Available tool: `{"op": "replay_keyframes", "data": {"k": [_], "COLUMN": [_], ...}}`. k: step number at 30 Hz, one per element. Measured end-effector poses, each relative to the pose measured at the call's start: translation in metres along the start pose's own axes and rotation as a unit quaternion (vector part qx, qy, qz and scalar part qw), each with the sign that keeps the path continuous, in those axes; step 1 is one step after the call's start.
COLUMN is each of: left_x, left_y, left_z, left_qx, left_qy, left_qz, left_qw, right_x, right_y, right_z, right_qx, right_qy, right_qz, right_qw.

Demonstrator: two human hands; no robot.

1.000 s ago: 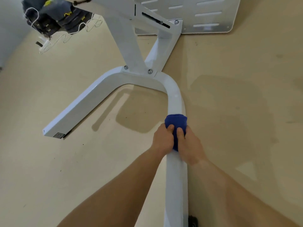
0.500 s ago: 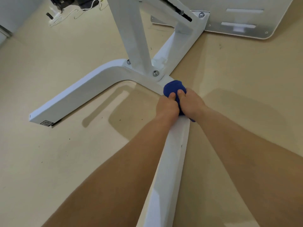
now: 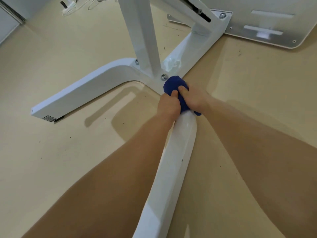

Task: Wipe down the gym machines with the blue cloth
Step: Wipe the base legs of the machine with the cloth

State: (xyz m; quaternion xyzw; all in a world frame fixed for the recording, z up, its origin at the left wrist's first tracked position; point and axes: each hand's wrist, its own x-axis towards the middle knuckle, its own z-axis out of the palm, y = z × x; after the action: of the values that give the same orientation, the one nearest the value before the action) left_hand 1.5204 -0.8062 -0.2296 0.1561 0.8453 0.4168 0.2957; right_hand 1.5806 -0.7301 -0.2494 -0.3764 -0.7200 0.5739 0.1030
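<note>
- Left hand (image 3: 169,104) and right hand (image 3: 193,98) grip the blue cloth (image 3: 175,84) together on the white base tube (image 3: 171,165).
- Cloth lies just beside a bolt (image 3: 163,76) at the frame junction.
- Machine stands on a beige floor (image 3: 51,160).

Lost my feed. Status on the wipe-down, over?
Left hand and right hand both grip the cloth. Cloth on the white leg, at the joint. Bolt just ahead of the cloth.
</note>
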Motion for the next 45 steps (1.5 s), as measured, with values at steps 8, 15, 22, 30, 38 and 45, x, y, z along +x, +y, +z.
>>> {"op": "replay_keyframes", "data": {"k": [8, 15, 22, 30, 38, 45], "left_x": [-0.056, -0.019, 0.021, -0.017, -0.020, 0.021], "left_y": [-0.026, 0.000, 0.007, -0.023, -0.014, 0.001], "left_z": [-0.019, 0.000, -0.011, -0.044, -0.014, -0.032], "left_qx": [0.159, 0.044, 0.019, 0.052, -0.061, 0.000], "left_qy": [-0.092, -0.033, -0.015, 0.056, -0.004, 0.159], "left_qz": [0.019, -0.039, -0.015, 0.045, 0.089, 0.135], "left_qw": [0.983, 0.998, 1.000, 0.996, 0.994, 0.978], "right_x": [-0.076, -0.028, 0.016, -0.062, -0.055, -0.057], "right_y": [0.031, 0.015, -0.014, 0.014, 0.008, 0.003], "right_z": [0.014, 0.002, 0.000, 0.019, 0.013, 0.018], "right_qx": [-0.002, 0.025, 0.053, 0.029, 0.053, 0.037], "right_qy": [-0.005, 0.012, 0.021, 0.137, 0.189, 0.195], "right_qz": [0.068, 0.068, 0.031, -0.038, -0.079, -0.056], "right_qw": [0.998, 0.997, 0.998, 0.989, 0.977, 0.979]}}
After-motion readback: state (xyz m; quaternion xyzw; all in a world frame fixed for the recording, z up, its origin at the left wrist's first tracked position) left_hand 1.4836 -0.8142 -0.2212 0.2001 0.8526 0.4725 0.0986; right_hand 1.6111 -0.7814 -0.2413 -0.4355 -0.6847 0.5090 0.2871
